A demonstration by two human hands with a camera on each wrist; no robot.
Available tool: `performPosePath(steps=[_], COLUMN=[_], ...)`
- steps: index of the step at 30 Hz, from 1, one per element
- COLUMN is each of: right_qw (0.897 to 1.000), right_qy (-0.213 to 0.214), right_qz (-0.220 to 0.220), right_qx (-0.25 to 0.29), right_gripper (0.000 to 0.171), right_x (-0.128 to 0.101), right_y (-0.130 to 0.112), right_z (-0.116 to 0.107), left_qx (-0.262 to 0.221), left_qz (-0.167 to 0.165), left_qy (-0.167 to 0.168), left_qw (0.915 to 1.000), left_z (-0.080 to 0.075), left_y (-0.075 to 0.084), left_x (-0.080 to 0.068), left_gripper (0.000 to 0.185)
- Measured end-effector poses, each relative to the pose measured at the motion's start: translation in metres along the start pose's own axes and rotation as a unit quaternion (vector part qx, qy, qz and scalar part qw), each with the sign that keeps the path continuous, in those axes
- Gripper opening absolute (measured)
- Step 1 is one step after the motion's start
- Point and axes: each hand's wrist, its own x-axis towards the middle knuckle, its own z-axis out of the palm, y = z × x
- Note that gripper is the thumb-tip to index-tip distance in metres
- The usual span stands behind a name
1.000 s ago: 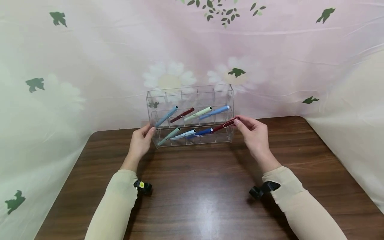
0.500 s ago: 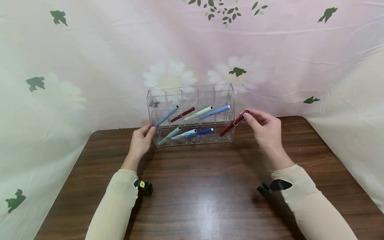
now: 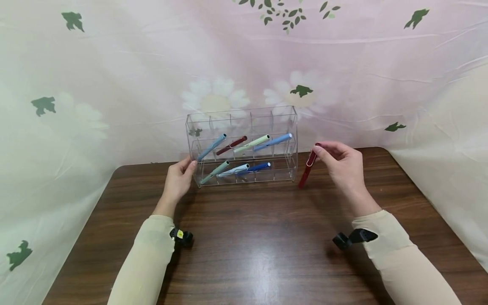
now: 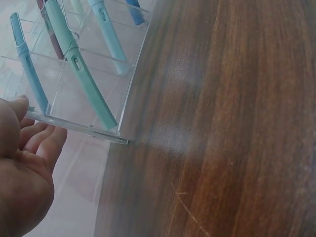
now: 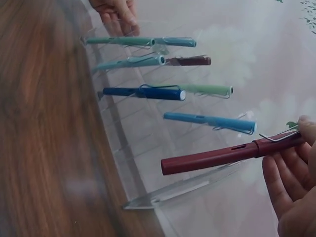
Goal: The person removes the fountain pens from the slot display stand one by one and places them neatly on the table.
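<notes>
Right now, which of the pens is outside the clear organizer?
The dark red pen, pinched by the right hand beside the organizer; another dark red one and the rest sit slanted in its compartments.

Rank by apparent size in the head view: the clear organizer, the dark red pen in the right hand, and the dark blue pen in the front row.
1. Clear organizer, largest.
2. Dark red pen and dark blue pen: look alike in length, unranked.

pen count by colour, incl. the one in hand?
Dark red: 2, one in the right hand as the held pen, one in the rack
Light blue: 3
Green: 2
Dark blue: 1
Total: 8 pens, 7 in the clear rack
</notes>
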Motion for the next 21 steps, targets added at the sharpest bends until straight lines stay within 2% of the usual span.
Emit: performPosePath(steps=[9, 21], right_qw=[0.999, 0.988], right_qy=[-0.012, -0.048], right_qz=[0.045, 0.048], right_qx=[-0.021, -0.137], right_gripper=[0.022, 0.035], right_x=[-0.002, -0.008], right_y=[0.018, 0.052], right_z=[-0.005, -0.002], left_qx=[0.002, -0.002], left_qz=[-0.008, -0.019], left_qy=[-0.002, -0.005], left_qw=[1.0, 0.9998], left_z=[-0.001, -0.001], left_y=[0.001, 0.003], left_x=[-0.001, -0.001], left_gripper=[0.054, 0.055])
